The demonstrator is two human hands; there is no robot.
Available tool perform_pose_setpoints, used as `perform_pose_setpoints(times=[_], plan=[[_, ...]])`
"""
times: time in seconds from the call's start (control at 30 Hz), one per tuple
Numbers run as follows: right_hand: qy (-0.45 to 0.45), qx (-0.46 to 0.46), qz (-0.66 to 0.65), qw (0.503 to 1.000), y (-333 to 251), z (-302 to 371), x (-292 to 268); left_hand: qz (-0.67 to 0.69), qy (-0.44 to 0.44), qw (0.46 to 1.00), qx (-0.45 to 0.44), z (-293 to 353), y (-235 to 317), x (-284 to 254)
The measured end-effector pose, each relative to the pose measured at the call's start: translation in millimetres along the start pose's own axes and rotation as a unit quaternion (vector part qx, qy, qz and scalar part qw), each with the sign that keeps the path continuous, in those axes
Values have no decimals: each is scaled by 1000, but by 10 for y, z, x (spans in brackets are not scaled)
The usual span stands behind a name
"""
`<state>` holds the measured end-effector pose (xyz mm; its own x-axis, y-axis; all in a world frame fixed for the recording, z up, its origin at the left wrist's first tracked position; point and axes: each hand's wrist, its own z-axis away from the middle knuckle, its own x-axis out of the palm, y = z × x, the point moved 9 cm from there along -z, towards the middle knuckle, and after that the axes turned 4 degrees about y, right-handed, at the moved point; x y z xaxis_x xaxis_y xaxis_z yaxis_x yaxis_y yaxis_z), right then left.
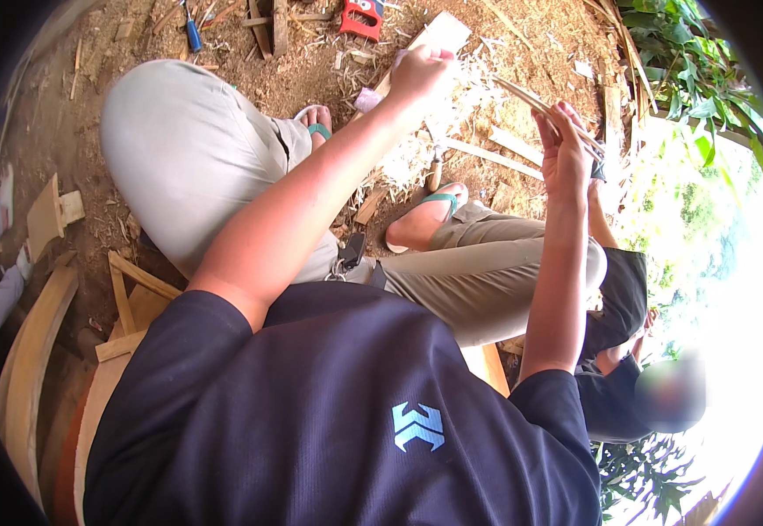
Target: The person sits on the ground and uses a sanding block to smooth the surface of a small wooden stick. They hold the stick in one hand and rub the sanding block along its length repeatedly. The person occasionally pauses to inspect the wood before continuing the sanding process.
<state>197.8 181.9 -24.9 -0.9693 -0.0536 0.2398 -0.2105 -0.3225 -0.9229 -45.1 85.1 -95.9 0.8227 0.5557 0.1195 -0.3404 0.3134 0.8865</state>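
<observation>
My left hand (421, 77) is closed in front of a pale flat piece of wood (443, 33). What its fingers hold, if anything, is lost in the glare. My right hand (566, 151) is raised on the right, its fingers around thin wooden strips (535, 101) that slant up toward the left hand. The strips' far end fades into the bright light. A small purple piece (367, 99) shows beside my left wrist. Below and between the hands, a wooden-handled tool (435, 171) stands near my foot.
Shavings and wood scraps (504, 145) cover the ground. A red-handled saw (362, 19) and a blue-handled tool (193, 35) lie at the far side. Curved wooden parts (35, 368) stand at left. Another person (614, 386) sits at right, near green leaves (697, 79).
</observation>
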Motion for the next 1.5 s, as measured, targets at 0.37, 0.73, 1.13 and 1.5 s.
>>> perform_pose_setpoints(times=[0.37, 0.73, 1.13, 1.5], plan=[[-86, 65, 40, 993, 196, 257, 152, -17, -85, 996, -3, 214, -8, 250], [-57, 56, 56, 995, 164, 198, 245, 25, -67, 995, -64, 263, -141, 200], [-47, 43, 20, 998, 104, 155, 241, 111, -51, 992, -9, 324, -87, 316], [-89, 27, -5, 996, 133, 232, 366, 169, 20, 985, -7, 306, -42, 163]])
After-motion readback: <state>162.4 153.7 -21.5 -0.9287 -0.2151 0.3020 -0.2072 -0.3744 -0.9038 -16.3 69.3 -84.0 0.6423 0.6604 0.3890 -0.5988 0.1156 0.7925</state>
